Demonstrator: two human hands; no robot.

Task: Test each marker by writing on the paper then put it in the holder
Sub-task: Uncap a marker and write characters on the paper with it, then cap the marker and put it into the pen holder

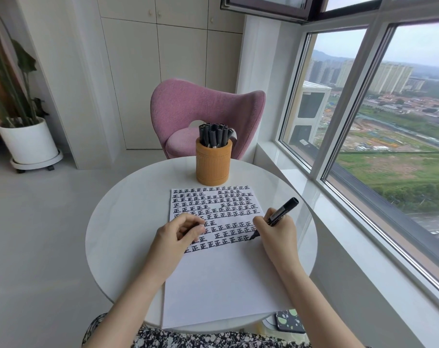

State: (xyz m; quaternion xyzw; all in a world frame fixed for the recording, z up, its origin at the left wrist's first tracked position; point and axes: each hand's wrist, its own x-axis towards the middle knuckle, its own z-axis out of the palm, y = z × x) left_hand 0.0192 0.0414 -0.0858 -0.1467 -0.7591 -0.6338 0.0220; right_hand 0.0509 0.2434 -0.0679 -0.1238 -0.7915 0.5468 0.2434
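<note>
A white paper [221, 280] lies on the round white table [117, 222], its upper half filled with rows of black written marks. My right hand [276, 234] grips a black marker [281, 213] with its tip down on the paper at the right end of a row. My left hand [180, 234] rests on the paper's left side, fingers curled around a small dark piece, apparently the marker's cap. An orange cylindrical holder [213, 163] stands beyond the paper, packed with several black markers [214, 135].
A pink chair [203, 109] stands behind the table. A large window [389, 121] and its sill run along the right. A potted plant [25, 136] sits on the floor at far left. A dark patterned object [290, 320] lies below the table's right edge.
</note>
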